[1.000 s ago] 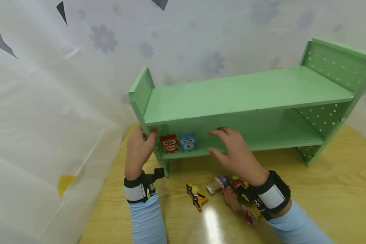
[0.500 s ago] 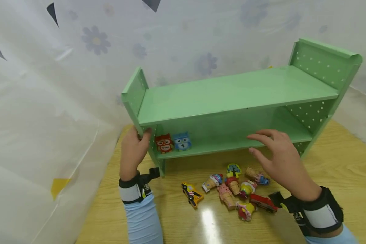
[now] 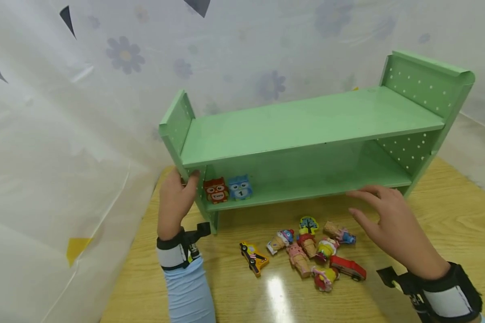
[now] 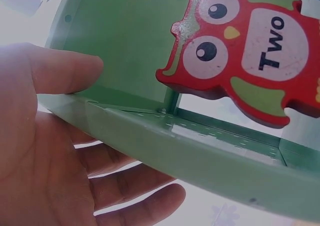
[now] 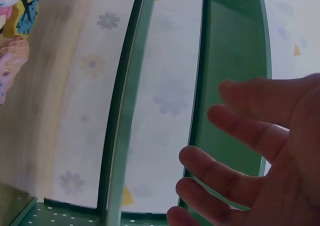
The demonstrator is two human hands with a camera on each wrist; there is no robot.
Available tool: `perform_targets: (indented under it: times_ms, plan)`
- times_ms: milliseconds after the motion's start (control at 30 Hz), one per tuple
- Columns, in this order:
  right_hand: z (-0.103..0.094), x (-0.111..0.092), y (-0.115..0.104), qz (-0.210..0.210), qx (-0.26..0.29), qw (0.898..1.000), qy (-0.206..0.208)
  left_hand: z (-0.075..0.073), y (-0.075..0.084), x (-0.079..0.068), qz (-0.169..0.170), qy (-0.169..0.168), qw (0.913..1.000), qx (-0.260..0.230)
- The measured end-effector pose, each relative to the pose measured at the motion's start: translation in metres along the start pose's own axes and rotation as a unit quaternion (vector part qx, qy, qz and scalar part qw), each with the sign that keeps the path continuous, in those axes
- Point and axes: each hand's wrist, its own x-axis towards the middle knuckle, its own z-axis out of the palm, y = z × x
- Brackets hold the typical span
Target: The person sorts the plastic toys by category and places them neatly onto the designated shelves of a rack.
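A green two-tier shelf (image 3: 307, 128) stands on the table. My left hand (image 3: 177, 202) grips its left side panel, thumb on the inner face and fingers behind the outer face, as the left wrist view shows. Just right of that thumb, on the lower tier, a red owl block (image 4: 240, 51) marked "Two" stands beside a blue owl block (image 3: 240, 187) marked "1". My right hand (image 3: 392, 229) hovers before the lower tier's right part, fingers spread and holding nothing. Left of it lie several ice-cream-cone figures (image 3: 299, 259), a red toy car (image 3: 348, 268) and a tree piece (image 3: 309, 224).
A yellow toy vehicle (image 3: 253, 259) lies apart from the pile, nearer my left wrist. The wooden table (image 3: 178, 287) runs under the shelf. Behind stands a pale sheet (image 3: 242, 54) with printed flowers.
My right hand has moved right and slightly down, from near the blue owl block to the shelf's right end, uncovering the toys below. My left hand keeps its grip on the panel.
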Motion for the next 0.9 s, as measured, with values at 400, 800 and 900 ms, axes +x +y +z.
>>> perform_targets:
  times_ms: [400,800,900]
  plan:
    - [0.006,-0.025,0.011,0.022,-0.008,0.999,-0.037,0.002,-0.002,0.001,-0.012,-0.001,0.9999,-0.003]
    - [0.014,-0.040,0.018,0.041,-0.006,0.997,-0.063,0.001,-0.001,0.002,-0.012,-0.001,0.9999,-0.004]
    - [0.016,-0.044,0.019,0.040,-0.006,0.997,-0.062,0.001,0.000,0.002,-0.012,-0.002,0.9999,-0.005]
